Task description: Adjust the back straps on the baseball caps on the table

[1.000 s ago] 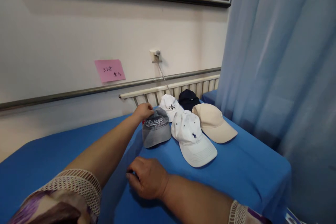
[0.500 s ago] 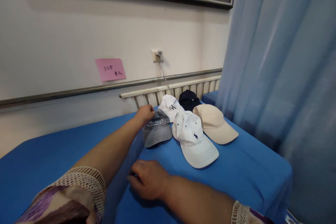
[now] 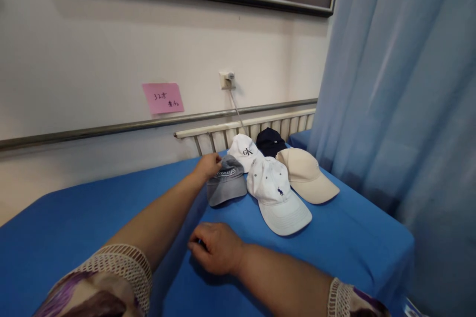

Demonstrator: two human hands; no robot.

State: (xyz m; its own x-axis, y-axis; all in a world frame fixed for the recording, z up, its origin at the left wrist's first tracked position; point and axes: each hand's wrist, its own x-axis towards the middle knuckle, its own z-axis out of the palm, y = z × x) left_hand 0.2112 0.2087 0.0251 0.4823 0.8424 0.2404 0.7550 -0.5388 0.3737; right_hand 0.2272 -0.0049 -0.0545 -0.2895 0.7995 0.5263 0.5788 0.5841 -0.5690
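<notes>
Several caps lie on a blue-covered table (image 3: 74, 218). My left hand (image 3: 208, 165) reaches far forward and grips the back left of a grey cap (image 3: 226, 189) with lettering on its front. Beside it are a white cap with a small dark logo (image 3: 277, 193), a beige cap (image 3: 307, 176), a white cap with black letters (image 3: 245, 151) and a navy cap (image 3: 270, 140). My right hand (image 3: 215, 247) rests on the blue cloth nearer to me, fingers curled down and pinching the fabric.
A white radiator (image 3: 253, 129) runs along the wall behind the caps, with a socket and cord (image 3: 227, 80) above it. A pink note (image 3: 162, 98) is stuck to the wall. A pale blue curtain (image 3: 401, 89) hangs at the right beside the table's corner.
The grey cap has tipped back under my left hand, its lettering now partly hidden. My right hand has stayed on the cloth. The view has shifted slightly.
</notes>
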